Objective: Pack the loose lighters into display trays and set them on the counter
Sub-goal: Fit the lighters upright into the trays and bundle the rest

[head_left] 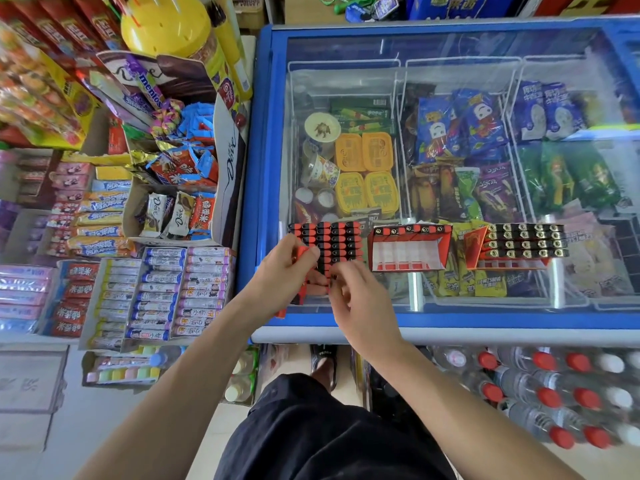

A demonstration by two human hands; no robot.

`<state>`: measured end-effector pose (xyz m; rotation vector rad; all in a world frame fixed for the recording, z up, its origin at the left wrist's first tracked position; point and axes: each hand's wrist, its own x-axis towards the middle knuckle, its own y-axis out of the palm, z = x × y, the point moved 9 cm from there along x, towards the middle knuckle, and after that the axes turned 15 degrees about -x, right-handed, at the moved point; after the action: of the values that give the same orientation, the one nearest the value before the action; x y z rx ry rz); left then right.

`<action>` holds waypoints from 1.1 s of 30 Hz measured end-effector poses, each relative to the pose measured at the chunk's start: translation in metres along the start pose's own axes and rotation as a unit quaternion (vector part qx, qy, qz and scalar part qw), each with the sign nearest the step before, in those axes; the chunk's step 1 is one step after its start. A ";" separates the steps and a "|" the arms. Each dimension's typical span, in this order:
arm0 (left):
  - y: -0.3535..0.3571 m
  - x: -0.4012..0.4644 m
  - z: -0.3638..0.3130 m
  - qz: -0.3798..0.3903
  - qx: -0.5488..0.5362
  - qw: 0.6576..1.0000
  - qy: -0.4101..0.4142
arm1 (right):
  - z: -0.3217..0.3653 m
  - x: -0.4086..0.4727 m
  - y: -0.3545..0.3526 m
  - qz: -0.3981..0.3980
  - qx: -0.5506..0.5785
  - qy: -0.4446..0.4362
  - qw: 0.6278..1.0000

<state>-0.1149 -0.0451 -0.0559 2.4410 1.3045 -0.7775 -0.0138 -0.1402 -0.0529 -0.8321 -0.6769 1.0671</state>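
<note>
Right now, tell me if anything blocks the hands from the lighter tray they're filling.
Nothing visible does. The left hand and right hand are already at the near edge of the leftmost lighter tray on the freezer lid. The near-empty middle tray sits clear to the right.

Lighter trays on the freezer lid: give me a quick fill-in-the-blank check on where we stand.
1. ____ trays sit on the freezer lid.
2. The middle tray holds just one ____ of lighters.
3. Both hands, left hand and right hand, work at the ____ tray.

Missing words: three; row; left
</note>
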 end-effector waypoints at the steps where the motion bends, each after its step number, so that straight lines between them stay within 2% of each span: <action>1: 0.001 0.002 0.000 -0.003 -0.014 1.000 -0.001 | -0.005 0.003 0.000 0.016 0.075 0.049 0.996; 2: 0.002 0.003 0.001 -0.007 -0.036 0.999 -0.004 | -0.012 0.005 0.002 0.038 0.161 0.109 0.980; 4: 0.003 0.005 -0.001 -0.014 -0.069 0.997 -0.005 | -0.022 0.002 0.011 0.081 0.326 0.228 0.914; 5: 0.003 0.006 -0.002 -0.017 -0.070 0.997 -0.001 | -0.024 -0.001 0.012 0.089 0.378 0.261 0.884; 6: 0.003 0.007 -0.003 -0.021 -0.063 0.998 0.005 | -0.024 -0.003 0.011 0.094 0.400 0.269 0.871; 8: 0.003 0.008 -0.004 -0.030 -0.055 0.998 0.006 | -0.019 -0.007 0.002 0.094 0.384 0.233 0.888; 12: 0.000 0.010 -0.001 -0.032 -0.049 0.998 -0.005 | 0.005 -0.010 -0.019 0.078 0.213 0.053 0.972; 14: 0.002 0.012 0.001 -0.025 -0.039 0.999 -0.017 | 0.019 -0.012 -0.025 0.050 0.145 -0.035 0.988; 17: 0.004 0.013 0.006 -0.030 -0.016 0.999 -0.028 | 0.029 -0.011 -0.029 0.013 0.081 -0.086 0.993; 23: 0.008 0.015 0.009 -0.025 0.019 0.999 -0.033 | 0.027 -0.008 -0.047 -0.051 0.085 -0.086 0.991; 27: 0.003 0.014 0.003 -0.028 0.170 0.984 0.032 | -0.006 -0.005 -0.062 -0.092 0.143 0.042 0.985; 29: 0.001 0.016 0.007 -0.024 0.209 0.976 0.047 | -0.024 -0.007 -0.063 -0.092 0.169 0.091 0.977; 33: 0.003 0.017 0.013 -0.006 0.237 0.969 0.069 | -0.042 -0.014 -0.050 -0.054 0.145 0.095 0.983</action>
<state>-0.1089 -0.0415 -0.0761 2.9044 1.3004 -1.0399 0.0394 -0.1759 -0.0338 -0.6265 -0.3893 0.9464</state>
